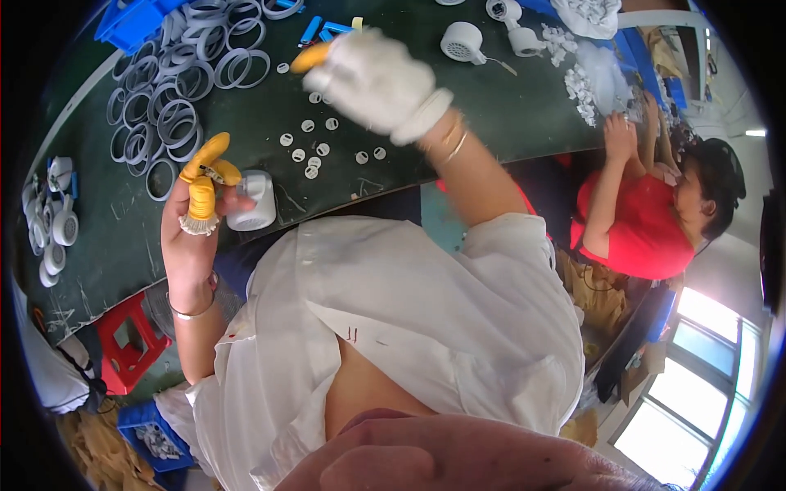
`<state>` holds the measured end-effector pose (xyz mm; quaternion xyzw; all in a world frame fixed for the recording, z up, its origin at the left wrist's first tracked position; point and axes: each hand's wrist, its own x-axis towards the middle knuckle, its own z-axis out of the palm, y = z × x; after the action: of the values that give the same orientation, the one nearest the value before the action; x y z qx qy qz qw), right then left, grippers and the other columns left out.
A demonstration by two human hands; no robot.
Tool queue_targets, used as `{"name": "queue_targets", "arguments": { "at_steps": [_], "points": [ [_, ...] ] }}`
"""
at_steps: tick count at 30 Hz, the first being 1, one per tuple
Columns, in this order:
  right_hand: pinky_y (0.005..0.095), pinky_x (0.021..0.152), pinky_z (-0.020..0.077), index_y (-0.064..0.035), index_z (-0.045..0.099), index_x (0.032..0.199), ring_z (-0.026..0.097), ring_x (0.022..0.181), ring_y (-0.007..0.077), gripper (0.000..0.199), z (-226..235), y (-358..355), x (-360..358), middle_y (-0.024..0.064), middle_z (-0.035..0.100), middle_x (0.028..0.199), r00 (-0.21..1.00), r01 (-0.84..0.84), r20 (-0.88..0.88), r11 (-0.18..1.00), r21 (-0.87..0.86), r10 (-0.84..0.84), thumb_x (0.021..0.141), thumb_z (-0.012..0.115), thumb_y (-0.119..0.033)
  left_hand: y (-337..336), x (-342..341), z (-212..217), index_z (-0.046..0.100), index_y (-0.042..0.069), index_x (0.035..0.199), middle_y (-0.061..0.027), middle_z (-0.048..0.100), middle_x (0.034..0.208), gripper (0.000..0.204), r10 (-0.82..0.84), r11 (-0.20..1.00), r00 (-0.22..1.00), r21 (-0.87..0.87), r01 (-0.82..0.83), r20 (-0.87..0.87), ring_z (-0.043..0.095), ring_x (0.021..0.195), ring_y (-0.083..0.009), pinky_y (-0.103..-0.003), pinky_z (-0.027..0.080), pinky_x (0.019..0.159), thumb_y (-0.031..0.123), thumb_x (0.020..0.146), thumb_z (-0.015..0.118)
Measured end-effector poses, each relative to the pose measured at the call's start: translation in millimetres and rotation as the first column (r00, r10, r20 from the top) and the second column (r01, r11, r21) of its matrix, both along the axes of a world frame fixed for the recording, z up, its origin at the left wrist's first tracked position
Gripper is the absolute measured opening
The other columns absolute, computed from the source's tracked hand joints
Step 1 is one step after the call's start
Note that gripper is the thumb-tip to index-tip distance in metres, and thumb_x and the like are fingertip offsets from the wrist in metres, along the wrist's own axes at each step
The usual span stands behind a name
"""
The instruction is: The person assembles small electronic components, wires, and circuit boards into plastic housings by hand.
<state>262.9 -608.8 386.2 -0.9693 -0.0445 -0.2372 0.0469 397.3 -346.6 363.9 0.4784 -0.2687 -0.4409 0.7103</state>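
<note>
My left hand (195, 204), with yellow covers on some fingers, is pinched closed on a small dark-and-pale piece (214, 173) too small to name. Close beside it, partly behind the fingers, a pale grey rounded plastic housing (255, 203) rests on the table. My right hand (372, 82) wears a white glove with a yellow-covered fingertip. It is smeared by motion above the table, so its fingers and any hold cannot be read. Several small round white discs with dark marks (308, 126) lie between the hands. Blue sticks (311, 30) are just beyond the right hand.
Many grey rings (176, 119) are heaped at the far left of the dark green table (491, 114), beside a blue bin (135, 24). White round-headed housings stand at left (59, 221) and far right (463, 42). A person in red (639, 217) handles white pieces at right.
</note>
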Motion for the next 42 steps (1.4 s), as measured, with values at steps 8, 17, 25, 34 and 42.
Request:
{"name": "queue_targets", "arguments": {
  "at_steps": [8,17,25,34,42],
  "points": [
    [0.0399,0.079,0.0504,-0.0082,0.068,0.081,0.059,0.091,0.0304,0.021,-21.6,-56.0,-20.7,0.0119,0.065,0.093,0.897,0.320,-0.291,0.943,-0.094,-0.334,0.077,0.072,-0.029,-16.2,-1.8,-0.2,0.055,-0.002,0.122,-0.0084,0.064,0.096,0.028,0.069,0.996,0.950,0.025,-0.081,0.303,0.061,0.078,-0.0116,-0.029,0.054,0.071,0.009,0.096,0.053],
    [0.0238,0.080,0.0446,-0.0021,0.063,0.118,0.059,0.088,0.0091,0.031,14.6,-7.7,-25.2,0.0046,0.069,0.096,0.980,0.076,0.003,0.387,0.919,-0.198,0.093,0.056,-0.019,-43.3,-12.3,5.1,0.054,0.002,0.125,-0.0101,0.062,0.107,0.029,0.196,0.980,0.934,-0.075,-0.182,0.297,0.055,0.073,-0.0079,-0.023,0.049,0.061,0.006,0.096,0.053],
    [0.0240,0.069,0.0471,-0.0007,0.040,0.140,0.056,0.074,0.0076,0.052,21.5,44.0,-29.5,0.0038,0.066,0.086,0.949,0.180,-0.247,0.306,0.935,0.197,0.092,0.052,-0.017,-48.2,-23.4,15.2,0.060,0.003,0.118,-0.0033,0.063,0.104,0.028,0.012,0.998,0.905,0.058,-0.040,0.426,0.057,0.073,-0.0074,-0.020,0.047,0.065,-0.001,0.090,0.060],
    [0.0286,0.066,0.0489,-0.0030,0.063,0.110,0.062,0.072,0.0181,0.030,23.0,63.5,-26.9,0.0064,0.065,0.080,0.995,0.084,-0.095,0.745,0.662,-0.027,0.083,0.067,-0.016,-46.9,-25.4,18.0,0.060,0.000,0.110,-0.0042,0.063,0.095,0.021,0.104,0.989,0.676,-0.002,-0.149,0.730,0.060,0.075,-0.0095,-0.021,0.049,0.067,0.001,0.089,0.062],
    [0.0388,0.060,0.0483,-0.0077,0.063,0.085,0.060,0.068,0.0288,0.022,12.9,64.4,-19.2,0.0088,0.059,0.075,0.991,0.069,0.050,0.783,0.618,-0.127,0.082,0.067,-0.029,-41.6,-21.9,10.4,0.055,0.000,0.121,-0.0073,0.064,0.092,0.028,0.062,0.995,0.990,0.073,-0.072,0.123,0.064,0.078,-0.0144,-0.027,0.056,0.070,0.011,0.095,0.056]
  ]
}}
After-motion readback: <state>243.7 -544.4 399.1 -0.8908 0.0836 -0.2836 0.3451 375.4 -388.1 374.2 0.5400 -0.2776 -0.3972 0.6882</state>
